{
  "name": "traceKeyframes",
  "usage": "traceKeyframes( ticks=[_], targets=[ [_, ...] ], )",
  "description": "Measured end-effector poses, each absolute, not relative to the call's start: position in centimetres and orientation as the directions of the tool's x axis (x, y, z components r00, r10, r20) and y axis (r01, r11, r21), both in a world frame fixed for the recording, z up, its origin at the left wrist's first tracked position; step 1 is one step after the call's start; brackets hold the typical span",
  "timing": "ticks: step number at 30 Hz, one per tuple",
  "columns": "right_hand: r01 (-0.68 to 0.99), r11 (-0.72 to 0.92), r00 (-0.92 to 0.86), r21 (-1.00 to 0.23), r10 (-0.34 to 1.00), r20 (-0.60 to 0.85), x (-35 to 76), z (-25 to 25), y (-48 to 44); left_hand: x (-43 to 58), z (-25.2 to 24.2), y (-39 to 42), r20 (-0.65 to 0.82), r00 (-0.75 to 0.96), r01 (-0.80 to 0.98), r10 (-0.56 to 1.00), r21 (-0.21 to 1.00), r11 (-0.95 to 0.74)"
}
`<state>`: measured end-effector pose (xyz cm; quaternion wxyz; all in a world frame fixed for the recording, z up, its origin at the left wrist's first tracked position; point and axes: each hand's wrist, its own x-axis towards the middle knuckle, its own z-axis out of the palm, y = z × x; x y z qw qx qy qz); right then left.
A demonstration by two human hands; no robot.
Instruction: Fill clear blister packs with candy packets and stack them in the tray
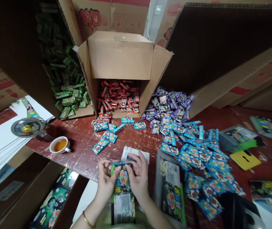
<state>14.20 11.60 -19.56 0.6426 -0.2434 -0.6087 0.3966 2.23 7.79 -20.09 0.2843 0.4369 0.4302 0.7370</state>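
Note:
A green and black printed packaging bag (122,190) lies upright in front of me, its white label panel towards my body. At its top edge, my left hand (106,178) pinches one corner with thumb and fingers. My right hand (138,176) grips the opposite corner, thumb on the printed front. A thin blue edge shows between the fingers at the top; whether it is a small packet cannot be made out. Behind my right hand lies a white card (128,151). To the right sits a stack of similar bags (171,190) in a clear tray.
Blue candy packets (198,156) spread over the red table (83,152). Cardboard boxes hold green (73,97), red (119,95) and purple packets (171,105). At left are a teacup (59,145) and a lidded glass pot (28,128). A yellow object (245,160) lies right.

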Motion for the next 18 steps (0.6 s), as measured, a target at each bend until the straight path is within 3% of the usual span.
traceKeyframes(
  ticks=[5,10,13,18],
  targets=[
    [-0.198,0.454,-0.141,-0.869,0.864,0.483,15.5,-18.7,12.4,1.5,-19.5,7.8,0.413,-0.299,0.046,0.86,0.907,-0.42],
    [-0.283,0.228,-0.328,-0.932,0.89,0.317,16.5,-16.1,13.6,1.5,-17.9,8.1,0.242,-0.337,-0.129,0.91,0.945,-0.299],
    [-0.29,0.138,-0.385,-0.947,0.889,0.247,17.2,-15.5,14.2,1.9,-17.6,8.1,0.222,-0.322,-0.12,0.92,0.955,-0.272],
    [-0.284,0.15,-0.336,-0.947,0.909,0.245,18.1,-16.7,14.3,2.5,-17.7,8.0,0.273,-0.289,-0.037,0.918,0.955,-0.295]
  ],
)
